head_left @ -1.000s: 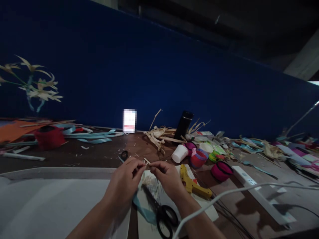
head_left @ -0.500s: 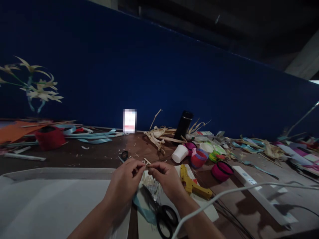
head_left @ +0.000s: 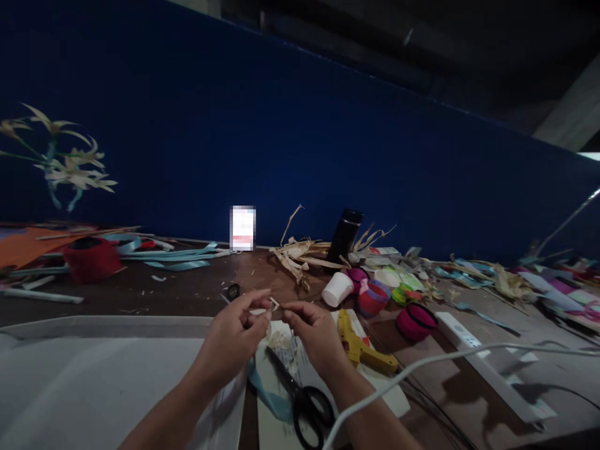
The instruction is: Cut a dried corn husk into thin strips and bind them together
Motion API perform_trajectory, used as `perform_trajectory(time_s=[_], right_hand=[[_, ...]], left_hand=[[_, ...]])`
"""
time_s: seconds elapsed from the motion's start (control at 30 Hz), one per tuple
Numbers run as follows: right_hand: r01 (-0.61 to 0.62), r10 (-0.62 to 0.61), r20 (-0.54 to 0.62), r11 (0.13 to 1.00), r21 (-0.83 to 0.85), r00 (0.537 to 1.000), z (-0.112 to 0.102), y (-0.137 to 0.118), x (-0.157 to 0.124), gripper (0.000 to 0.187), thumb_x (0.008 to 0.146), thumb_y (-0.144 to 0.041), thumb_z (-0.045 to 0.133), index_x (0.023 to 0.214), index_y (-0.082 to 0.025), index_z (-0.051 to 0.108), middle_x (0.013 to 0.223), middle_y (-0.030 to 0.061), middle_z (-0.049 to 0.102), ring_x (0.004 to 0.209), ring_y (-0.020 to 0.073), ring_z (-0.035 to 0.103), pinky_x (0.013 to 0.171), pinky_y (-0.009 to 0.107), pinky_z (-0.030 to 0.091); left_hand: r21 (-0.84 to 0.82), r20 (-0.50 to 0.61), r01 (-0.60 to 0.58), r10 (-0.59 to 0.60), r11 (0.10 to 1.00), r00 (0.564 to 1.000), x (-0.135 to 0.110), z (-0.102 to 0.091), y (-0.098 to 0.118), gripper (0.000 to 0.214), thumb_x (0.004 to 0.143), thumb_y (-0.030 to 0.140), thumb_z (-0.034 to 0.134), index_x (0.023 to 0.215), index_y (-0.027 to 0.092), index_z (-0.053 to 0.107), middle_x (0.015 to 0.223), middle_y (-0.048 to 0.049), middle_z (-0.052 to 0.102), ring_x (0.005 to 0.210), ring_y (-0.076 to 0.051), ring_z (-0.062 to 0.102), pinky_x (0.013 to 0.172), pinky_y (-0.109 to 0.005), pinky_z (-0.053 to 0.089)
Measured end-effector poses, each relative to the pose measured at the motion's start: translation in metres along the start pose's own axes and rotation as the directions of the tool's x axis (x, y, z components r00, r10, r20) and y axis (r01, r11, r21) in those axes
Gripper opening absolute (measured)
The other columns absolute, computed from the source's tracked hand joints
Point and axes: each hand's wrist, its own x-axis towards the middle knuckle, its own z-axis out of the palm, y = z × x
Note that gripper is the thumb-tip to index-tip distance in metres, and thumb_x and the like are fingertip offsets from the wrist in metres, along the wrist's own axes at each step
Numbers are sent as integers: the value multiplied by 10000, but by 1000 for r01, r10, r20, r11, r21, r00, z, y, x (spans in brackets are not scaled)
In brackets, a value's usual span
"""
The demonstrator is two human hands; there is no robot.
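Note:
A thin pale strip (head_left: 274,302) shows between my two hands, above the papers; its exact kind is too small to make out. My left hand (head_left: 240,325) has its thumb and fingers curled together near the strip's left side. On the other side my right hand (head_left: 313,330) pinches thumb against forefinger at the strip. Below them, black-handled scissors (head_left: 300,397) lie on a printed paper sheet (head_left: 274,431), with a light blue ribbon (head_left: 269,394) alongside. To the right of my right hand rests a yellow glue gun (head_left: 360,347).
A white tray (head_left: 117,387) fills the left front. White cable crosses to a power strip (head_left: 492,369) at right. Behind stand a white cup (head_left: 337,289), a magenta ribbon roll (head_left: 416,322), a black bottle (head_left: 344,237) and dried husks (head_left: 300,253). Pale flowers (head_left: 75,169) stand far left.
My left hand has shifted slightly left and its fingers have loosened a little. More of the pale strip shows between the hands. The camera view has moved very slightly.

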Motion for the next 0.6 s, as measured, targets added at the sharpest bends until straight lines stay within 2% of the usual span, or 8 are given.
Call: perform_trajectory(time_s=[0.07,0.23,0.33,0.47,0.6], right_hand=[[48,-48,-4,999,-25,999,0,-1,-1,164,721,-268,638,844,-176,694,772,21,672,701,146,578,656,247,446],[258,-259,22,943,-212,966,0,-3,-5,164,792,-267,581,890,-210,700,828,36,663,780,160,583,721,263,445],[299,-297,47,922,-247,954,0,-5,-6,169,808,-271,569,900,-221,700,813,34,658,767,157,585,705,260,450],[248,-243,50,957,-149,969,0,-2,-6,182,793,-278,586,922,-198,687,887,49,666,831,175,593,769,286,455],[95,-97,71,995,40,993,-1,2,-4,278,752,-299,634,1002,-178,644,865,46,672,788,166,593,718,273,463]], left_hand=[[-37,12,56,-56,998,998,1,-1,0,471,748,458,535,1140,196,540,839,-40,651,491,-106,532,377,-196,393],[-91,100,82,-72,992,992,5,-1,-9,472,792,534,434,996,152,622,665,-39,644,436,-106,515,356,-193,370],[-100,162,126,-109,987,981,7,0,-11,440,765,517,491,912,132,645,674,-49,649,441,-104,523,349,-186,368],[-126,186,150,-126,981,975,9,2,-12,350,701,434,604,854,122,641,754,-65,662,441,-90,511,352,-181,363],[-124,144,155,-137,980,980,9,2,-14,349,693,425,619,874,127,636,549,-1,589,388,-78,455,365,-182,353]])
